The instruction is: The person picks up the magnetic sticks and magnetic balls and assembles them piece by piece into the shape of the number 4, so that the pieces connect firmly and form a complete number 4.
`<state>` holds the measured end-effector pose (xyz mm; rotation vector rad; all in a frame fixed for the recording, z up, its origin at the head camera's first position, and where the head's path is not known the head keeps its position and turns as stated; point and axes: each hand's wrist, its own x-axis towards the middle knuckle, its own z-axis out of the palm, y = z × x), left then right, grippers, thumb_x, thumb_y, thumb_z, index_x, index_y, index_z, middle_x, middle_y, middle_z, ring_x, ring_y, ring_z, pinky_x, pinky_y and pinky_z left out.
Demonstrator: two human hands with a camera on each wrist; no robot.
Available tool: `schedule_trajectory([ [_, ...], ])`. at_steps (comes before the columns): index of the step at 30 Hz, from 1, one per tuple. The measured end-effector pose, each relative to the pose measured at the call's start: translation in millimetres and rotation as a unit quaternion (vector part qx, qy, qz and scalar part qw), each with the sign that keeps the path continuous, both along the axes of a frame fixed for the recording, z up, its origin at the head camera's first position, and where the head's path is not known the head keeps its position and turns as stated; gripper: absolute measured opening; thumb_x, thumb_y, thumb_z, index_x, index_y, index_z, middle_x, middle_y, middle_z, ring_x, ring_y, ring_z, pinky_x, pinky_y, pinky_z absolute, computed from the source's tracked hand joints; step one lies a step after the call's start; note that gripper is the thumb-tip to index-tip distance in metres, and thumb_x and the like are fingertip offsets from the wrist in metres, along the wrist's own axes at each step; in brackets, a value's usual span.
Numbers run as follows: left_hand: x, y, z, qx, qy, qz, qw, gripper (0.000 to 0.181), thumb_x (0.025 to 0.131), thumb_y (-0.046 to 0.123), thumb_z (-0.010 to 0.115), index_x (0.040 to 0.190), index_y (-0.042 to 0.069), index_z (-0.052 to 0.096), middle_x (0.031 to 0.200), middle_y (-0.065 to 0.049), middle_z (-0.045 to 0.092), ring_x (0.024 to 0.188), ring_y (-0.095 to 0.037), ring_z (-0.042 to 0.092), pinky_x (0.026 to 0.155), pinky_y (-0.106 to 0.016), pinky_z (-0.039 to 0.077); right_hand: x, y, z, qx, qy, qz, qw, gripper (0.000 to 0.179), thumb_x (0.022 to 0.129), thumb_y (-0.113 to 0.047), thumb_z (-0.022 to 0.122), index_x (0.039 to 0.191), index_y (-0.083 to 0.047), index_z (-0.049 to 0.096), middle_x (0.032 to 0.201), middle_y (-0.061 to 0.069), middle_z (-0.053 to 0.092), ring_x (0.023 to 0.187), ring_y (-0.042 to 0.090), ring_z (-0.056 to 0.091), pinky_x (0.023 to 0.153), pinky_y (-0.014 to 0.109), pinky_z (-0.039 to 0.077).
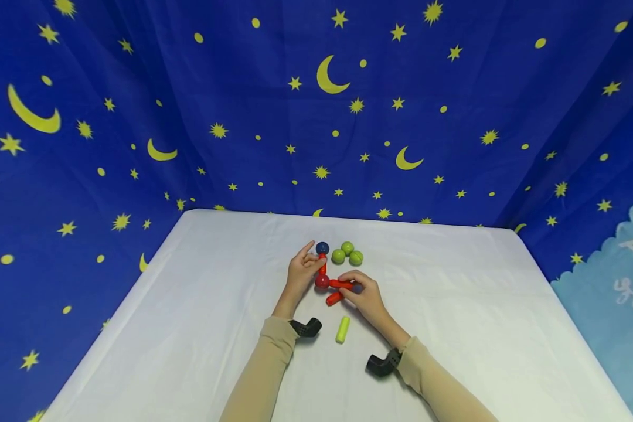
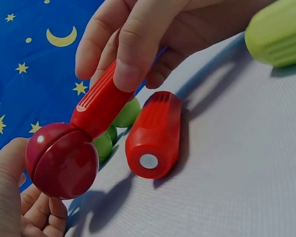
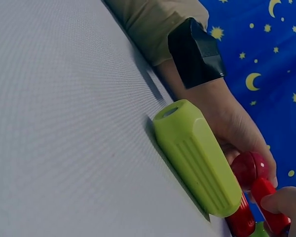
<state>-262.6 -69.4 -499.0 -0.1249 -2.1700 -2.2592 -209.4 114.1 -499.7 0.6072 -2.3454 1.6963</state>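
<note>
My left hand pinches a red rod that has a blue ball at its far end. A red ball joins that rod's near end to a second red rod. Thumb and fingers of my right hand grip this second rod; something dark blue at its outer end is mostly hidden. The two rods meet at an angle. Below the right hand, a loose red rod with a silver disc in its end lies on the cloth.
Three green balls sit grouped beyond the hands. Nearer the body lies a yellow-green rod, large in the right wrist view. A white cloth covers the table, and a blue star-patterned curtain stands behind it.
</note>
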Motion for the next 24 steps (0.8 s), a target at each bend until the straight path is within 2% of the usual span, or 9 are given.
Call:
schedule_trajectory([
  [2, 0.8, 0.7, 0.6, -0.005, 0.007, 0.005, 0.9999, 0.064, 0.087, 0.008, 0.068, 0.143, -0.002, 0.038, 0.096, -0.021, 0.065, 0.071, 0.000, 0.059, 0.066, -0.014, 0.047, -0.7, 0, -0.6, 0.005, 0.002, -0.001, 1.0000, 0.021, 0.080, 0.008, 0.067, 0.101, 0.007, 0.067, 0.102, 0.021, 0.068, 0.096, 0.033, 0.060, 0.085, 0.031, 0.050],
  [5, 1.2, 1.9, 0.4, -0.019, 0.018, 0.014, 0.9996, 0.061, 0.087, 0.007, 0.067, 0.141, -0.004, 0.040, 0.096, -0.023, 0.065, 0.071, 0.001, 0.059, 0.068, -0.013, 0.047, -1.8, 0, -2.6, 0.008, 0.011, -0.001, 0.9999, 0.021, 0.080, 0.008, 0.067, 0.101, 0.008, 0.066, 0.102, 0.022, 0.068, 0.094, 0.034, 0.060, 0.083, 0.031, 0.051],
  [8, 1.2, 2.7, 0.0, -0.038, 0.029, 0.020, 0.9987, 0.059, 0.087, 0.007, 0.067, 0.139, -0.005, 0.042, 0.094, -0.022, 0.065, 0.069, 0.001, 0.059, 0.066, -0.012, 0.047, -8.9, 2, -14.7, 0.006, 0.012, -0.004, 0.9999, 0.022, 0.080, 0.008, 0.067, 0.102, 0.007, 0.067, 0.102, 0.022, 0.068, 0.093, 0.036, 0.060, 0.083, 0.033, 0.051],
  [12, 1.4, 3.6, 0.0, -0.056, 0.039, 0.019, 0.9975, 0.056, 0.088, 0.007, 0.066, 0.138, -0.006, 0.043, 0.095, -0.026, 0.064, 0.067, -0.001, 0.056, 0.064, -0.012, 0.045, -18.6, 4, -31.3, 0.003, 0.006, -0.016, 0.9998, 0.022, 0.080, 0.005, 0.069, 0.102, 0.002, 0.068, 0.102, 0.019, 0.069, 0.094, 0.034, 0.061, 0.083, 0.032, 0.051],
  [20, 2.7, 3.8, 0.8, -0.072, 0.047, 0.003, 0.9963, 0.060, 0.087, 0.006, 0.066, 0.141, -0.004, 0.041, 0.102, -0.030, 0.063, 0.068, -0.003, 0.053, 0.060, -0.012, 0.042, -21.2, 5, -33.3, 0.003, -0.002, -0.025, 0.9997, 0.022, 0.080, 0.003, 0.069, 0.101, -0.003, 0.069, 0.102, 0.014, 0.069, 0.090, 0.015, 0.060, 0.081, 0.021, 0.048],
  [24, 2.7, 4.2, 1.2, -0.076, 0.044, 0.000, 0.9961, 0.061, 0.087, 0.006, 0.066, 0.142, -0.004, 0.039, 0.102, -0.030, 0.063, 0.068, -0.003, 0.053, 0.060, -0.013, 0.042, -21.8, 5, -33.4, 0.008, -0.026, -0.033, 0.9991, 0.023, 0.081, 0.003, 0.068, 0.103, -0.003, 0.069, 0.103, 0.014, 0.069, 0.091, 0.018, 0.060, 0.082, 0.022, 0.049],
])
